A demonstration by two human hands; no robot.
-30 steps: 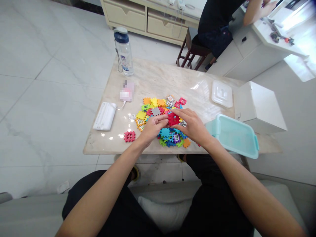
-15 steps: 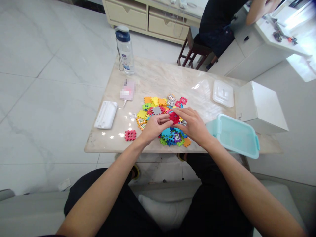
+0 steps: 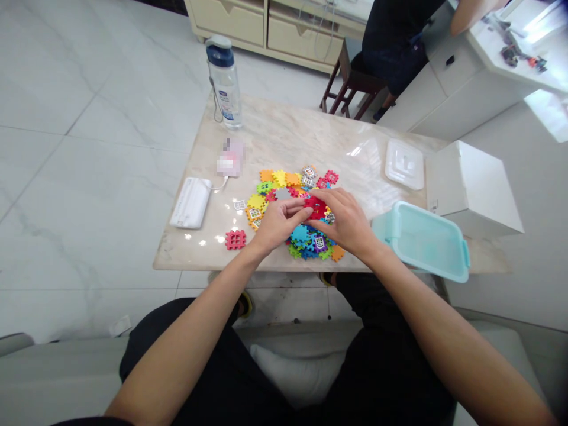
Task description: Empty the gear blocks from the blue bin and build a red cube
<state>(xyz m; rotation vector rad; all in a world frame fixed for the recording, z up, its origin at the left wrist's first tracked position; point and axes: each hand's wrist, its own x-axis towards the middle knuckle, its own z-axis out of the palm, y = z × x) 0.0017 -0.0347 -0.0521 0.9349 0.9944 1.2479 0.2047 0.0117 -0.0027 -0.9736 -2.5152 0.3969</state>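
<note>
Between my two hands is a red building tile [image 3: 316, 207] with toothed edges, raised over a pile of colourful interlocking tiles [image 3: 300, 234]. My left hand [image 3: 283, 222] pinches its left side between thumb and fingers. On the other side my right hand [image 3: 344, 220] grips it, fingers along the top and thumb below. My fingers cover parts of the tile, so I cannot tell whether it is one piece or several joined. A red window tile [image 3: 235, 239] lies apart to the left, and a small white window frame [image 3: 239, 205] rests near the pile's left edge.
A turquoise bin [image 3: 426, 242] and a white box [image 3: 473, 186] stand at the right, with a clear lid [image 3: 404, 164] behind. On the left are a water bottle [image 3: 225, 83], a white power bank [image 3: 191, 203] and a blurred phone-like item [image 3: 231, 158]. A person [image 3: 394, 53] sits beyond the table.
The red tile has turned a little and shows more of its face between my hands. Both hands stay in nearly the same place; the whole view has shifted slightly.
</note>
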